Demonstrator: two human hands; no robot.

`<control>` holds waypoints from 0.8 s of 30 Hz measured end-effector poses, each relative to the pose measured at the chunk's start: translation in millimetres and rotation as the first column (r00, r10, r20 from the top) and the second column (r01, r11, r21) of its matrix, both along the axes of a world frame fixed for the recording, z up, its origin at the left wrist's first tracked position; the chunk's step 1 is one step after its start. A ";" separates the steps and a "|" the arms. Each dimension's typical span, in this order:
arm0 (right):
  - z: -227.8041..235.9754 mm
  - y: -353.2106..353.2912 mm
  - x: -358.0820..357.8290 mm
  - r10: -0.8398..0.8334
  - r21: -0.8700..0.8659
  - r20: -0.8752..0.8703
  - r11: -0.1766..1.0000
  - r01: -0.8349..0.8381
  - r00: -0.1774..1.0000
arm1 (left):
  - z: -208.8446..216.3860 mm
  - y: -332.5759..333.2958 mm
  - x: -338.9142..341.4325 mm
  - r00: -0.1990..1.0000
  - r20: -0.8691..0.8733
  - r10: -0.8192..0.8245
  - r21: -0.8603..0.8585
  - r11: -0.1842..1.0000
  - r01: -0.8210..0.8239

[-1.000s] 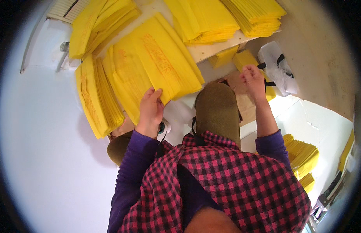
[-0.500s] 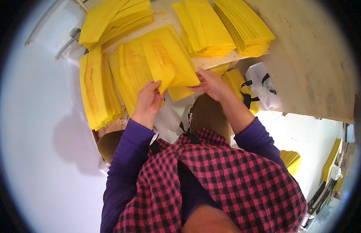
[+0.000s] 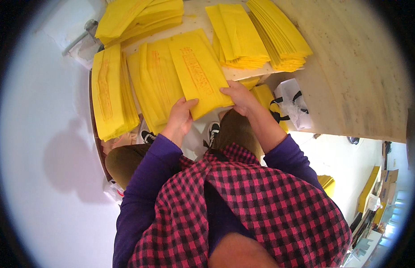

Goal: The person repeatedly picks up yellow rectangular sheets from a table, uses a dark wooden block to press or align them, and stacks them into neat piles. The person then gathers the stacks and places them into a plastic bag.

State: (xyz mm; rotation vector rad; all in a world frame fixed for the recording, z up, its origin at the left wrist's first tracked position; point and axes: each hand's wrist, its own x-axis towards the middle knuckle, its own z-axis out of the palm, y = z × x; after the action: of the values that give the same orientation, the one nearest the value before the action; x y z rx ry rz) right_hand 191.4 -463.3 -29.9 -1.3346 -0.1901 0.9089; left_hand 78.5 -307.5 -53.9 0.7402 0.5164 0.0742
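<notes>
A folded yellow fabric piece [image 3: 200,73] with red print lies slantwise in front of me, its near end lifted off the table edge. My left hand [image 3: 181,117] pinches the near left corner, thumb on top. At the near right corner my right hand [image 3: 240,97] is closed on the same piece, thumb also on top; its other fingers are hidden underneath. Just left of the held piece, partly covered by it, is a layered stack of yellow folded pieces [image 3: 156,85]. Another yellow stack [image 3: 108,94] with red print stands at the table's left edge.
More yellow stacks lie at the far left [image 3: 140,20], far middle [image 3: 238,35] and far right [image 3: 279,35] of the pale table. A wooden board [image 3: 350,67] rises at the right. Below it is a white bag with black straps [image 3: 294,102]. My knees are under the near edge.
The yellow piece was folded over loosely with its right part spread out; now it is narrower and flat. My right hand has moved slightly down and closed on its corner.
</notes>
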 end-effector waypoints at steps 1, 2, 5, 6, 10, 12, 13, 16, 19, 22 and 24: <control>-0.1 -1.4 -3.8 -0.001 0.031 0.021 1.000 0.001 1.000 | -0.2 0.2 0.0 1.000 -0.010 0.004 -0.038 0.999 -0.004; -0.1 -3.3 -7.3 -0.008 0.029 0.010 1.000 0.008 1.000 | -0.1 0.7 0.3 1.000 -0.029 0.003 -0.074 0.997 -0.005; 1.7 -9.7 -17.0 -0.002 0.063 -0.046 0.998 0.005 0.999 | 0.9 5.2 2.5 0.998 -0.042 -0.036 -0.215 0.976 0.026; 2.5 -10.6 -20.9 -0.002 0.070 -0.063 0.998 0.006 0.998 | 0.9 7.4 3.7 0.998 -0.034 -0.056 -0.266 0.963 0.045; 12.3 -23.2 -46.0 -0.004 0.167 -0.073 0.986 0.016 0.997 | -0.9 19.6 7.8 0.997 -0.001 -0.076 -0.348 0.935 0.071; 17.4 -24.6 -60.4 -0.043 0.090 -0.079 0.995 0.050 0.996 | -2.1 25.3 8.5 0.995 0.030 -0.093 -0.372 0.923 0.098; 19.6 -25.9 -66.6 -0.051 0.082 -0.082 0.995 0.058 0.995 | -2.4 26.6 8.8 0.995 0.051 -0.082 -0.356 0.930 0.095; 24.9 -32.4 -81.1 -0.010 0.118 -0.082 0.993 0.020 0.997 | 1.2 27.5 6.3 0.987 0.123 -0.108 -0.209 0.969 0.132; 29.0 -32.6 -80.3 0.008 0.178 -0.160 0.984 0.021 0.987 | 17.1 27.2 -2.8 0.975 0.210 -0.068 -0.198 0.974 0.110; 33.6 -22.4 -75.3 0.037 0.225 -0.165 0.974 0.001 0.986 | 44.6 27.3 -18.2 0.962 0.259 -0.086 -0.057 0.993 0.104; 39.6 -9.0 -68.1 0.052 0.266 -0.132 0.964 -0.015 0.990 | 65.7 30.8 -29.5 0.959 0.260 -0.110 0.042 0.994 0.103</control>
State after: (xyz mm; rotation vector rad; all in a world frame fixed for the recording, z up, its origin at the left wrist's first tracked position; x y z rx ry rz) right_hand 123.3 -472.3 9.7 -1.0203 -0.2192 0.9648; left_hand 49.0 -276.6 11.8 0.7709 0.2224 0.0777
